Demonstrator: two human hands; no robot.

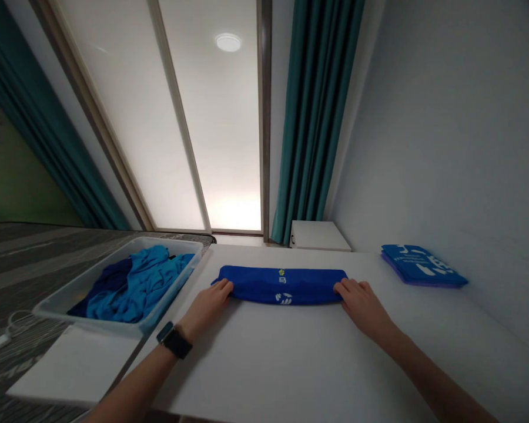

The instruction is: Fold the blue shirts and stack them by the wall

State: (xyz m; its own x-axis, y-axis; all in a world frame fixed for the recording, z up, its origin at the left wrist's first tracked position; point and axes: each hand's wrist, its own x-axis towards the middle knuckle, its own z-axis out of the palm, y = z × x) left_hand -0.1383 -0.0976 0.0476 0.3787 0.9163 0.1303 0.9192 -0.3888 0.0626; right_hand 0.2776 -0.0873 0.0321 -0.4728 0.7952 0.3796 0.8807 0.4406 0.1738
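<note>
A blue shirt (pixel 282 285) with white print lies folded into a long narrow strip across the white table (pixel 291 364). My left hand (pixel 209 305) rests at its left end with the fingers curled onto the fabric edge. My right hand (pixel 361 302) rests at its right end, fingers likewise closed on the cloth. A dark watch (pixel 174 341) sits on my left wrist.
A clear plastic bin (pixel 66 299) holding several blue garments (pixel 132 285) stands at the left. A stack of folded blue shirts (pixel 421 265) lies at the far right by the wall. A small white cabinet (pixel 320 235) and teal curtains (pixel 315 117) are behind the table.
</note>
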